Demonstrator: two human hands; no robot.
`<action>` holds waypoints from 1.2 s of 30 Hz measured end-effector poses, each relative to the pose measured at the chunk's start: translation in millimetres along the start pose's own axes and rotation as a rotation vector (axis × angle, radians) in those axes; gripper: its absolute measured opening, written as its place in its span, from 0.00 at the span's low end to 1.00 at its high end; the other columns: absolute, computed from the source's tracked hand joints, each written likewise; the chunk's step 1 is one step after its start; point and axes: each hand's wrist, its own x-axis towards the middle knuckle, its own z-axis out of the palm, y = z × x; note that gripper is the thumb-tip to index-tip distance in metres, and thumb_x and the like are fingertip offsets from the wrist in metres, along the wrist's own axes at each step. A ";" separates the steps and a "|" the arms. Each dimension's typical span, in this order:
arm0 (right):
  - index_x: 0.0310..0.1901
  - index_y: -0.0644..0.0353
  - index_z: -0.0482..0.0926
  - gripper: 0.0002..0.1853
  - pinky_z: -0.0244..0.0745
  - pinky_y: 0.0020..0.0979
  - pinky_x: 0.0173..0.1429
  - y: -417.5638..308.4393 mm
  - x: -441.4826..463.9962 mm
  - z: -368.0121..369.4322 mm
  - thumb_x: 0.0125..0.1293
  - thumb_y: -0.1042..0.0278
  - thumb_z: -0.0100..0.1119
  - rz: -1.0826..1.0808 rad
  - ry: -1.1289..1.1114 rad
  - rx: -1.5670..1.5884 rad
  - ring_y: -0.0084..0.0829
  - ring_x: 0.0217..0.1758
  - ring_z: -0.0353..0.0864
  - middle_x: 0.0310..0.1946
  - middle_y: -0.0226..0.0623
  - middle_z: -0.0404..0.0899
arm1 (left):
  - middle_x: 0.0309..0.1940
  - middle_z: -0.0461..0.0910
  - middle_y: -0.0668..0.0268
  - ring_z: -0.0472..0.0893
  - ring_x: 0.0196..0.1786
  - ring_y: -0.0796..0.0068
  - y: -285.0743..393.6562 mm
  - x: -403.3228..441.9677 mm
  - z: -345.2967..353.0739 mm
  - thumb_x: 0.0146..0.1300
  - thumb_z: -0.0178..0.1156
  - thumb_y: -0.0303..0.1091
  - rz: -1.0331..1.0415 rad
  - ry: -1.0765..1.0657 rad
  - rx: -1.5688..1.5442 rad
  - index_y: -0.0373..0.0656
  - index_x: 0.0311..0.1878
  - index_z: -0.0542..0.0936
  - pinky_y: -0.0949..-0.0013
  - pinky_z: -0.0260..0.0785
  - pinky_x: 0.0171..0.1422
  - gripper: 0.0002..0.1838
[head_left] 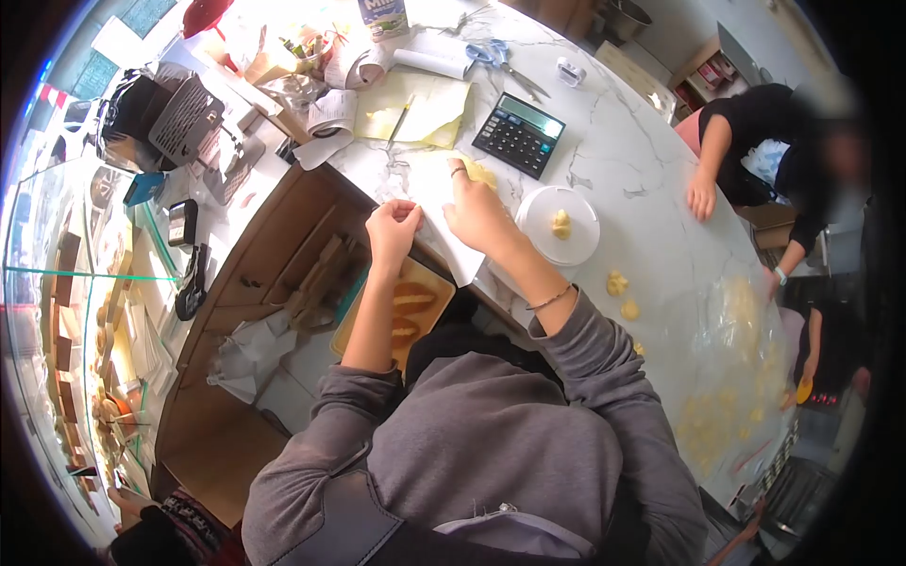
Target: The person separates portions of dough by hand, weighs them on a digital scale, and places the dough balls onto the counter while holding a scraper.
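White paper (460, 257) under right hand (475, 209)

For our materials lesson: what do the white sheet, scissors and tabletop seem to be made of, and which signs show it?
White sheet: probably matte paper; thin, straight-edged.
Scissors: smooth blue handles suggest plastic, narrow grey blades suggest metal.
Tabletop: white with grey veins and a sheen; marble or imitation, I cannot tell.

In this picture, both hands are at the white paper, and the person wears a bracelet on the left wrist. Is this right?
Not quite: the bracelet is on the right wrist, not the left, as the head view shows. The left hand and right hand are indeed at the white paper.
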 end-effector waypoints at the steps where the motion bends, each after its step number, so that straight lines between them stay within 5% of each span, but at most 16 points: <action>1: 0.61 0.74 0.55 0.34 0.74 0.46 0.39 -1.5 1.0 1.3 0.54 0.72 0.55 -0.002 -0.014 -0.005 0.57 0.34 0.78 0.28 0.63 0.76 | 0.22 0.81 0.62 0.79 0.24 0.79 2.0 -0.5 -0.6 0.53 0.61 0.27 0.002 0.011 0.024 0.31 0.32 0.80 0.77 0.71 0.33 0.07; 10: 0.62 0.76 0.56 0.30 0.76 0.44 0.37 -28.2 0.9 7.5 0.57 0.75 0.47 -0.013 -0.094 -0.213 0.52 0.32 0.80 0.26 0.58 0.78 | 0.29 0.77 0.55 0.78 0.30 0.64 -15.5 10.6 -1.8 0.44 0.63 0.25 0.450 -0.013 0.343 0.33 0.37 0.81 0.67 0.72 0.38 0.14; 19: 0.64 0.72 0.53 0.33 0.77 0.41 0.38 -16.5 26.4 12.9 0.59 0.69 0.52 0.103 -0.063 -0.214 0.47 0.35 0.81 0.30 0.54 0.79 | 0.24 0.78 0.58 0.79 0.26 0.67 -10.4 21.9 -4.4 0.44 0.63 0.26 0.318 -0.040 0.299 0.33 0.28 0.79 0.70 0.72 0.35 0.08; 23: 0.63 0.73 0.53 0.34 0.76 0.44 0.43 0.4 31.6 7.5 0.55 0.72 0.52 0.143 -0.005 -0.109 0.53 0.38 0.80 0.32 0.60 0.77 | 0.24 0.79 0.65 0.78 0.28 0.79 -1.0 9.9 -7.3 0.47 0.62 0.28 0.149 -0.078 0.160 0.35 0.31 0.77 0.76 0.71 0.36 0.08; 27: 0.62 0.72 0.54 0.37 0.74 0.44 0.49 22.5 17.2 -22.9 0.52 0.70 0.60 0.050 0.148 0.174 0.57 0.44 0.78 0.37 0.63 0.76 | 0.29 0.79 0.66 0.78 0.33 0.82 -5.1 6.4 -4.9 0.49 0.65 0.26 0.130 -0.130 -0.017 0.36 0.36 0.75 0.78 0.71 0.39 0.12; 30: 0.60 0.69 0.58 0.35 0.72 0.38 0.52 32.8 -14.2 -87.9 0.53 0.70 0.63 -0.118 0.445 0.233 0.48 0.48 0.78 0.44 0.56 0.76 | 0.29 0.78 0.66 0.77 0.32 0.82 27.0 0.7 5.5 0.48 0.68 0.26 0.171 -0.115 -0.045 0.35 0.38 0.73 0.78 0.71 0.38 0.16; 32: 0.61 0.68 0.59 0.32 0.69 0.34 0.56 28.9 -50.5 -144.4 0.56 0.72 0.61 0.054 0.519 0.301 0.38 0.52 0.75 0.48 0.50 0.74 | 0.30 0.77 0.66 0.77 0.34 0.80 49.8 -3.8 20.2 0.48 0.68 0.25 0.116 -0.275 -0.219 0.38 0.40 0.72 0.76 0.72 0.39 0.18; 36: 0.60 0.69 0.61 0.26 0.67 0.27 0.55 35.5 -132.1 -215.7 0.61 0.74 0.57 0.013 0.714 0.271 0.27 0.51 0.72 0.49 0.41 0.72 | 0.31 0.78 0.64 0.79 0.34 0.75 80.1 -19.7 74.9 0.47 0.68 0.26 0.413 -0.537 0.110 0.39 0.32 0.77 0.73 0.73 0.39 0.10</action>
